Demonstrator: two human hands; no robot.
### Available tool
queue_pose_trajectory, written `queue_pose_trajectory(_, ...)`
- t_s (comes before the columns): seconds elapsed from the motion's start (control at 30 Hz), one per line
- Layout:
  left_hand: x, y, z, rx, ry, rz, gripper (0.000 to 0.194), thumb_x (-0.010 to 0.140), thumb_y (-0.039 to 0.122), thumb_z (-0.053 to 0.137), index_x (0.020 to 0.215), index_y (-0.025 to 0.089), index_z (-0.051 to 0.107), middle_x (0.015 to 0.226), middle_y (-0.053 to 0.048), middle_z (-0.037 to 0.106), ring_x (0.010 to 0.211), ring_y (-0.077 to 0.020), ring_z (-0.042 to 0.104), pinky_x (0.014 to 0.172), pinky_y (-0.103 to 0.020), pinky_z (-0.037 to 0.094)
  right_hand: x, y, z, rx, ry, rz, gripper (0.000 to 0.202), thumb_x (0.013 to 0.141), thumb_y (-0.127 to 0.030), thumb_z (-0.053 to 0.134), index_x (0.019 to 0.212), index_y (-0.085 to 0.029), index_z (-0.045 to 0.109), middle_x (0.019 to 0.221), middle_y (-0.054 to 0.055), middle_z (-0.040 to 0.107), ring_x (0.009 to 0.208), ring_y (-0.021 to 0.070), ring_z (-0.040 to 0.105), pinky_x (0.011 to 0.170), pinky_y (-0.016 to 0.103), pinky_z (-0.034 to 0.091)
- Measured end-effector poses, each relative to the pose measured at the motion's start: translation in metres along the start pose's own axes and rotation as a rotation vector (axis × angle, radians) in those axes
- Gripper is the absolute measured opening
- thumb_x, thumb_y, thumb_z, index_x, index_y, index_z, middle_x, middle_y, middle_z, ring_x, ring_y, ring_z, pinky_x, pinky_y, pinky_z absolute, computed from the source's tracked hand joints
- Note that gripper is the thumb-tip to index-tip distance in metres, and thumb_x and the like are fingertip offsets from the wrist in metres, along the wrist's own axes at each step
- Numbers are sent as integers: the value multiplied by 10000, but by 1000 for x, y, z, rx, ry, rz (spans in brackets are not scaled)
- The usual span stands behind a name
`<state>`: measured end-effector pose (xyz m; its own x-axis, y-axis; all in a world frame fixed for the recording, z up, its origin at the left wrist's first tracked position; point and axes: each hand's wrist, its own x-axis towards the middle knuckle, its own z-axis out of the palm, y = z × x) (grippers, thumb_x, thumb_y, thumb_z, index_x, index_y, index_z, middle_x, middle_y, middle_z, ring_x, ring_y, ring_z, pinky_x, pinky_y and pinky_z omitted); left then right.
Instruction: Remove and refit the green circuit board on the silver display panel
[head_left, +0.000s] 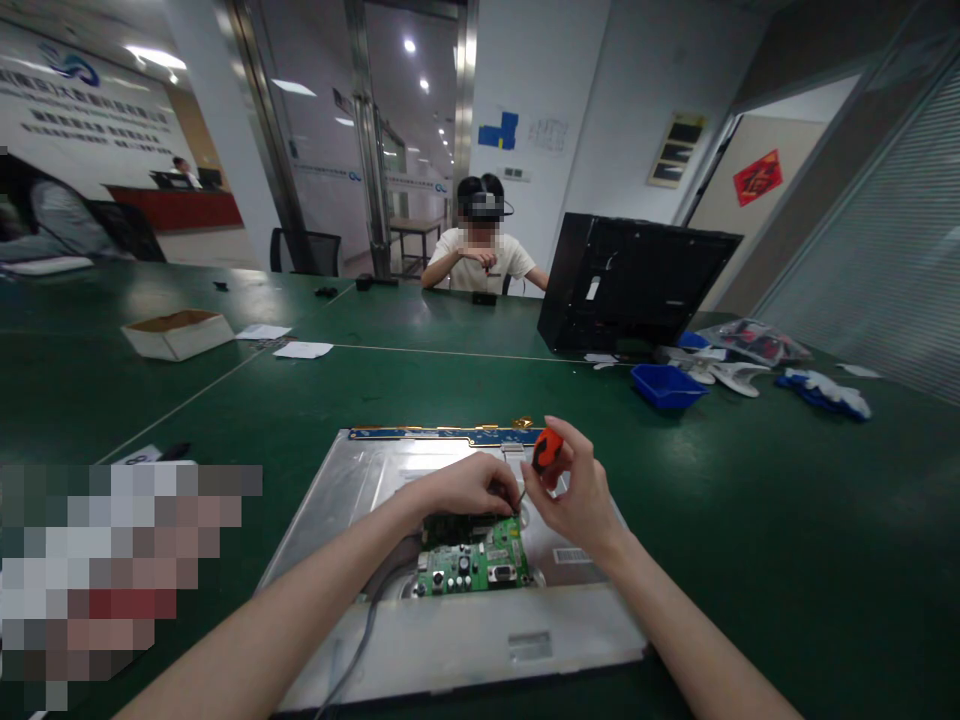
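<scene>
A flat silver display panel (390, 640) lies on the green table in front of me, with a green circuit board (487, 555) at its middle. My right hand (581, 495) grips a screwdriver (547, 450) by its orange and black handle. Its thin shaft slants down toward the board's upper right corner. Close to that shaft, my left hand (476, 485) has its fingers bent and pinched together over the board's back edge; what they hold, if anything, is hidden. Along the panel's far edge runs a blue circuit strip (442, 436). A grey cable (364, 640) leads off the board toward me.
At the back right stands a black monitor housing (637, 280), with a blue tray (667, 385) and gloves (825, 393) before it. An open cardboard box (180, 337) sits at the left. Across the table sits a person (487, 250) wearing a headset. A blurred-out area covers the lower left.
</scene>
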<state>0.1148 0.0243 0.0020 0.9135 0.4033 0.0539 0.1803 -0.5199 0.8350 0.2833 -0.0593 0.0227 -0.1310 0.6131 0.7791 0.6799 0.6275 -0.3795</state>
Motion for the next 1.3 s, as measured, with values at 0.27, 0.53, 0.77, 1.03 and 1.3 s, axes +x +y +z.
queue_pose_trajectory(0.27, 0, 1, 0, -21, 7, 5, 151, 715, 66, 658, 846, 126, 700, 761, -10, 675, 700, -140, 606, 651, -221, 447, 0, -1, -2, 17, -29, -15, 643, 814, -180, 593, 1374, -229, 280, 707, -37, 564, 486, 96, 516, 439, 210, 429)
queue_pose_trajectory(0.53, -1, 5, 0, 10, 4, -23, 169, 709, 41, 647, 841, 128, 705, 775, -11, 686, 711, -143, 614, 660, -226, 452, 3, -7, -5, 55, -60, 13, 656, 813, -143, 545, 1398, -230, 261, 780, -2, 607, 506, 103, 528, 465, 235, 452)
queue_pose_trajectory(0.77, 0, 0, 0, -14, 6, -3, 146, 714, 67, 655, 838, 129, 702, 764, -12, 680, 694, -138, 608, 639, -218, 446, -1, 0, 0, -11, 12, 2, 628, 794, -165, 609, 1342, -234, 310, 697, -47, 536, 474, 91, 497, 440, 213, 425)
queue_pose_trajectory(1.03, -1, 4, 0, -23, 4, 1, 148, 707, 63, 643, 826, 130, 700, 748, -9, 671, 688, -136, 598, 649, -225, 447, 1, -3, -3, 24, -31, -3, 628, 806, -166, 580, 1363, -233, 296, 775, -15, 580, 523, 102, 531, 461, 225, 448)
queue_pose_trajectory(1.3, -1, 4, -1, 22, -2, 3, 153, 714, 67, 648, 840, 133, 705, 763, -9, 675, 704, -141, 596, 659, -225, 442, 1, -4, -4, 26, -27, -5, 623, 812, -157, 561, 1374, -224, 299, 770, -7, 604, 526, 109, 547, 477, 238, 470)
